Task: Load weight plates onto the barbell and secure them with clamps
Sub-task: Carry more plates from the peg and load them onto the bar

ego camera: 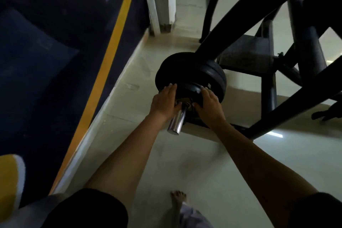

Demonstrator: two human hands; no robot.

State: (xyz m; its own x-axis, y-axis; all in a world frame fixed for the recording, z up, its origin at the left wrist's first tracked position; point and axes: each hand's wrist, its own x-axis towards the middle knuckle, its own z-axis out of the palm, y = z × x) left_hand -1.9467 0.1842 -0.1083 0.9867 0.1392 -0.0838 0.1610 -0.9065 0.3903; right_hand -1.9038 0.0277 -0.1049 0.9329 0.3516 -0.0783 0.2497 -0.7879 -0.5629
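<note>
The chrome barbell sleeve (176, 121) points toward me at mid frame. Large black weight plates (209, 72) sit on it further in. In front of them is a small black plate (188, 89), threaded on the sleeve. My left hand (163, 102) grips the small plate's left edge, its thumb near the sleeve. The plate's right edge is held by my right hand (210, 106). No clamp shows on the sleeve.
A black rack frame (268, 11) with slanted bars stands right of the plates. A dark blue wall with a yellow stripe (109, 52) runs along the left. My bare foot (178, 200) stands on the pale tiled floor below.
</note>
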